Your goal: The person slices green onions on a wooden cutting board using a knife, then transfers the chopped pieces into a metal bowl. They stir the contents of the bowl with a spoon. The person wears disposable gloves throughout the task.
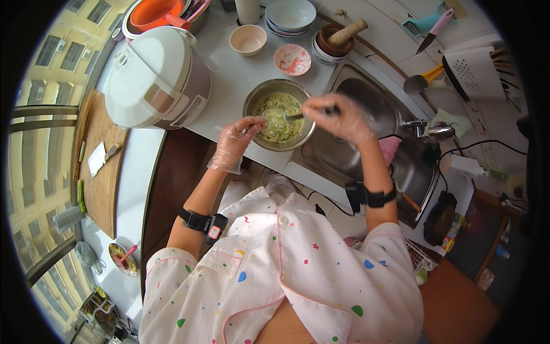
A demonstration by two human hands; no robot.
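A stainless steel bowl [310, 133] stands at the counter's front edge beside the sink, holding a pale wet mixture [279, 116] with chopped green bits. My right hand [337, 116], in a clear plastic glove and blurred, grips a metal utensil [294, 116] whose end reaches into the mixture. Its exact kind cannot be told. My left hand [240, 137], gloved too, is at the bowl's left rim with thumb and fingertips pinched together; whether it pinches the rim or some of the mixture cannot be told.
A white rice cooker [146, 81] stands left of the bowl. Behind it are a cream bowl [248, 39], a pink patterned bowl [292, 60] and stacked bowls [291, 15]. The sink [356, 150] lies right. A cleaver [97, 159] rests on a wooden cutting board [101, 193] at far left.
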